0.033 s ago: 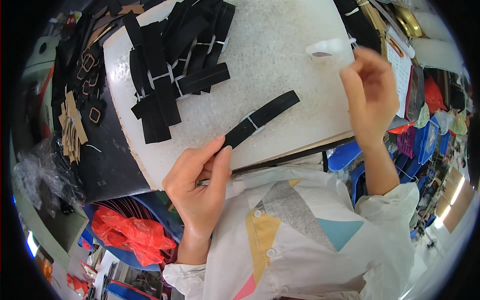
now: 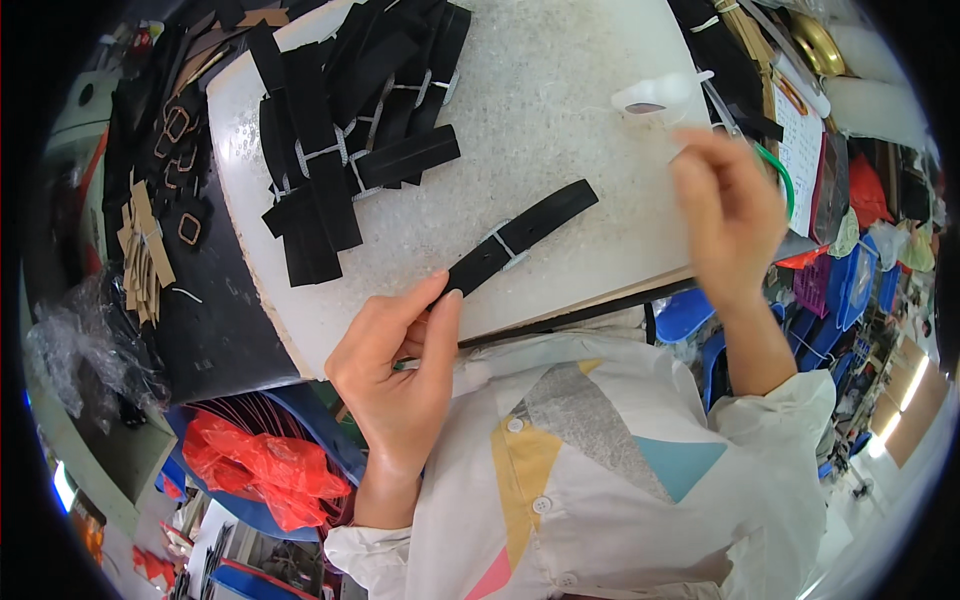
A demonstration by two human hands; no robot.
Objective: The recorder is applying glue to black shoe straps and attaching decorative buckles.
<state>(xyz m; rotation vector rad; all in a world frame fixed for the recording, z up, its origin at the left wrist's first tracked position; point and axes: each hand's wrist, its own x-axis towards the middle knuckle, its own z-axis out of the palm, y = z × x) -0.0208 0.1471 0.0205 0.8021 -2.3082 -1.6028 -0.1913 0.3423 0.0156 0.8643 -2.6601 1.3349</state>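
Note:
Thumb and fingers of my left hand (image 2: 395, 375) pinch the near end of a black strap (image 2: 550, 220), which slants up to the right over the pale work board. Around the strap's middle sits a silver metal buckle (image 2: 512, 248). My right hand (image 2: 735, 215) hovers above the board's right side, apart from the strap. Its fingers look curled but are smeared by motion, so anything in them cannot be made out. Close by it lies a white rounded plastic object (image 2: 672, 90). More black straps with silver buckles (image 2: 325, 180) are heaped at the board's far left.
The pale board (image 2: 560, 90) rests on a dark table (image 2: 215, 340). Left of it are tan strips (image 2: 145, 245) and loose metal rings (image 2: 188, 228). A green-handled tool (image 2: 785, 180) and a written sheet (image 2: 800, 150) lie at right. Red plastic (image 2: 260, 470) sits below the left edge.
My right hand has shifted slightly left, away from the board's right edge, uncovering the green-handled tool. My left hand and the strap stay in place.

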